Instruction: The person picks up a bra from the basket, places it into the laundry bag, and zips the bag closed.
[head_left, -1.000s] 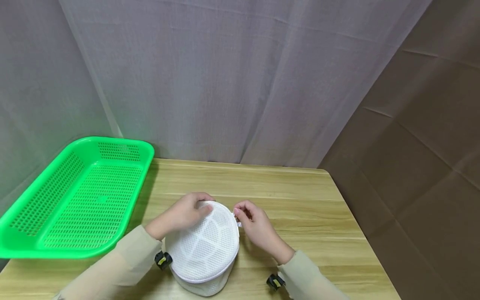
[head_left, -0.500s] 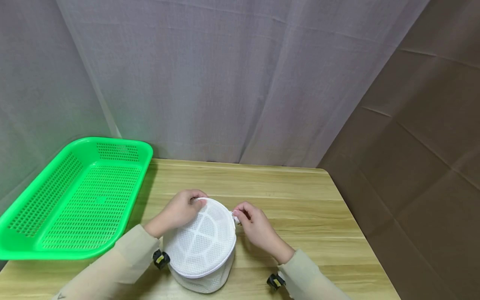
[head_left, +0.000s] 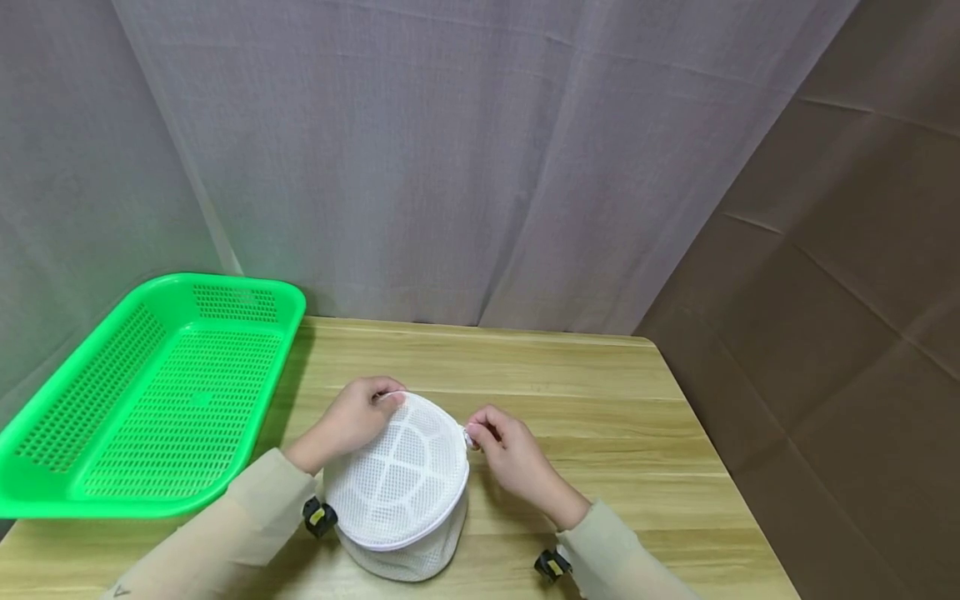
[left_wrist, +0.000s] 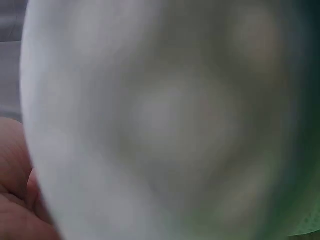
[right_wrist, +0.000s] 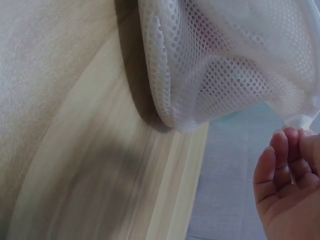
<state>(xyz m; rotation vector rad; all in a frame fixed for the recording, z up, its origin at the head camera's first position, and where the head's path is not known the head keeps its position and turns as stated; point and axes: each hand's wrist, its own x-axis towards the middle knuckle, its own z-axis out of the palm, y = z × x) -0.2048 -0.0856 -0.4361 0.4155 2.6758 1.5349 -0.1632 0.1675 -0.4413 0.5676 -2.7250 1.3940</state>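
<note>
A round white mesh laundry bag (head_left: 397,475) stands on the wooden table, its flat top tilted toward me and edged with white trim. My left hand (head_left: 352,421) grips the top's far left edge, thumb over the mesh and fingers behind. At the right edge, my right hand (head_left: 517,458) pinches a small white tab (right_wrist: 299,121) at the trim between thumb and fingers. The right wrist view shows the bag's soft mesh side sagging beside that hand. In the left wrist view the blurred bag top (left_wrist: 150,120) covers most of the picture, hiding much of the left hand.
A green plastic basket (head_left: 288,358) with perforated walls stands at the left of the table (head_left: 585,392). Behind the table hangs a grey curtain (head_left: 390,167), and a brown cloth wall (head_left: 840,333) closes the right side.
My left hand and the bag have shifted slightly left and away from me, the top's edge now drawn to a point at the right hand. The right hand has barely moved.
</note>
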